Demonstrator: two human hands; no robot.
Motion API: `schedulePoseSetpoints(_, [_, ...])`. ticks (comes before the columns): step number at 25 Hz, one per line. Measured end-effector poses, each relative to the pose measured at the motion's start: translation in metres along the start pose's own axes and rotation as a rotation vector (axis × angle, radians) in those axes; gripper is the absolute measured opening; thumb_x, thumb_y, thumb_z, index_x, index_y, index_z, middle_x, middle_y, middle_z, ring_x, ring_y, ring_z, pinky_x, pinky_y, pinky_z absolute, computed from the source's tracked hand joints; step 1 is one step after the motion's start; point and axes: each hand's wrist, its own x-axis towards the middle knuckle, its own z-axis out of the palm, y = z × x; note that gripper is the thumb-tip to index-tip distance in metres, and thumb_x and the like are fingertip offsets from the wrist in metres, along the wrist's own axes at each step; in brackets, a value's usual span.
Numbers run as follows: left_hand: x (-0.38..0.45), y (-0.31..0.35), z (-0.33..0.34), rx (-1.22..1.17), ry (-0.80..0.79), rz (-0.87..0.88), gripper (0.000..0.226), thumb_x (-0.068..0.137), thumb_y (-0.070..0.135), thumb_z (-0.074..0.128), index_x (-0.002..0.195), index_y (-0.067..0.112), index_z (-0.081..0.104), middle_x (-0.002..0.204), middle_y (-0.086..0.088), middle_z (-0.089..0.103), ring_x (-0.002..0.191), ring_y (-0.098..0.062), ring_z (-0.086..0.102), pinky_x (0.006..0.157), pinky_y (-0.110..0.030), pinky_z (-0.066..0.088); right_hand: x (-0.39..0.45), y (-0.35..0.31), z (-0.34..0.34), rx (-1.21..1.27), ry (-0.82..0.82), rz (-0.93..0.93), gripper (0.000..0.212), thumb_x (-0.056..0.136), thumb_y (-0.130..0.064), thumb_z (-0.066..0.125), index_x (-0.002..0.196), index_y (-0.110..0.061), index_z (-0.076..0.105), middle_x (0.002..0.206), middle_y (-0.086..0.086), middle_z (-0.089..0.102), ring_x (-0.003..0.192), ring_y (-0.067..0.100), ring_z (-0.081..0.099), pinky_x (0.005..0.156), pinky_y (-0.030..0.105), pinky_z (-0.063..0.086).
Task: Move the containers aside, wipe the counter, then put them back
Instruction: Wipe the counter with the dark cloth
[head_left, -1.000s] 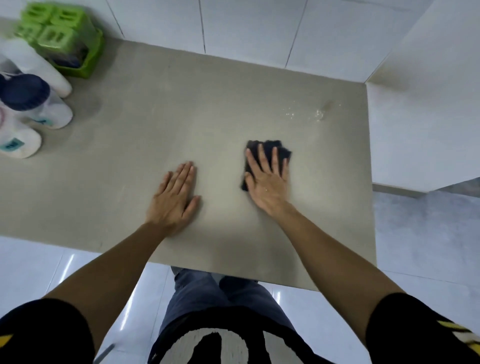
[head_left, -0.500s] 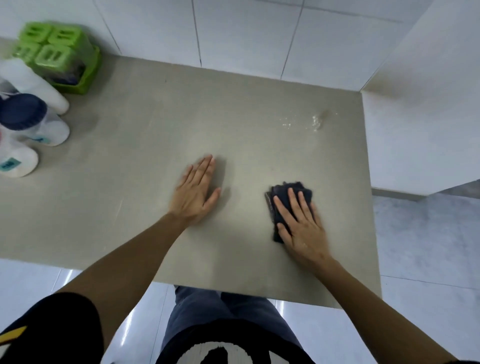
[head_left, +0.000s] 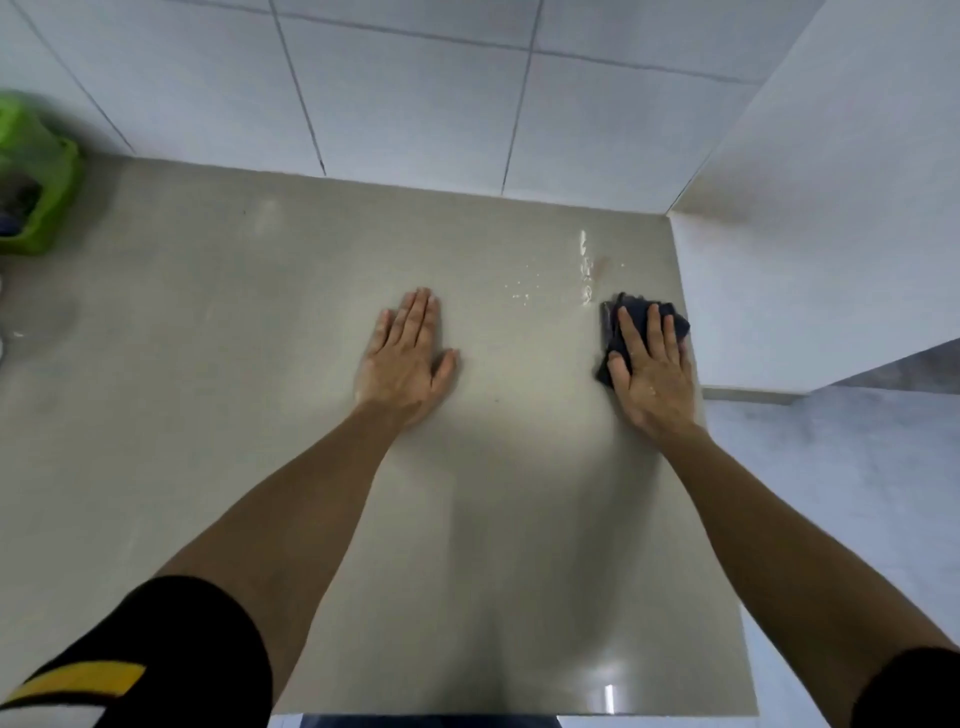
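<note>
Right hand (head_left: 650, 374), one cloth (head_left: 619, 323), now farther right.

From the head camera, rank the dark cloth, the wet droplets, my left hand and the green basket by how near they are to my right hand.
1. Dark cloth, under the right hand.
2. Wet droplets, just beyond, toward the wall.
3. Left hand, flat at the counter's middle.
4. Green basket, far left corner.

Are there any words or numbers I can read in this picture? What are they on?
None: no words or numbers can be read.
Green container: blurred, nothing readable on it.
Dark cloth under the right hand: no writing.
Counter and wall tiles: plain.
Yellow stripe on the black sleeve: a marking only, no letters.
</note>
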Motion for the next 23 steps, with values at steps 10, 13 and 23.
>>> schedulePoseSetpoints(10, [-0.001, 0.001, 0.004, 0.008, 0.04, -0.008, 0.07, 0.097, 0.051, 0.012, 0.153, 0.012, -0.006, 0.162, -0.003, -0.008, 0.149, -0.013, -0.013, 0.123, -0.039, 0.0, 0.138, -0.08, -0.007, -0.011, -0.031, -0.074, 0.058, 0.099, -0.044, 0.023, 0.153, -0.035, 0.005, 0.163, 0.01, -0.002, 0.15, 0.031, -0.004, 0.121, 0.049, -0.002])
schedulePoseSetpoints(13, [0.0, 0.002, 0.004, 0.016, 0.051, -0.013, 0.071, 0.096, 0.052, 0.013, 0.153, 0.013, -0.004, 0.162, -0.002, -0.007, 0.149, -0.013, -0.012, 0.123, -0.038, 0.001, 0.121, -0.137, -0.001, -0.04, -0.047, -0.27, 0.058, 0.098, -0.045, 0.024, 0.153, -0.038, 0.005, 0.163, 0.007, -0.002, 0.15, 0.028, -0.003, 0.121, 0.047, 0.001])
schedulePoseSetpoints(23, [-0.001, 0.002, 0.003, 0.005, 0.042, -0.016, 0.071, 0.096, 0.051, 0.011, 0.153, 0.013, -0.006, 0.163, -0.002, -0.005, 0.149, -0.013, -0.01, 0.123, -0.038, 0.001, 0.015, 0.003, -0.009, -0.049, -0.006, -0.2, 0.063, 0.091, -0.052, 0.014, 0.153, -0.038, 0.01, 0.163, 0.004, 0.007, 0.15, 0.025, 0.004, 0.122, 0.045, 0.011])
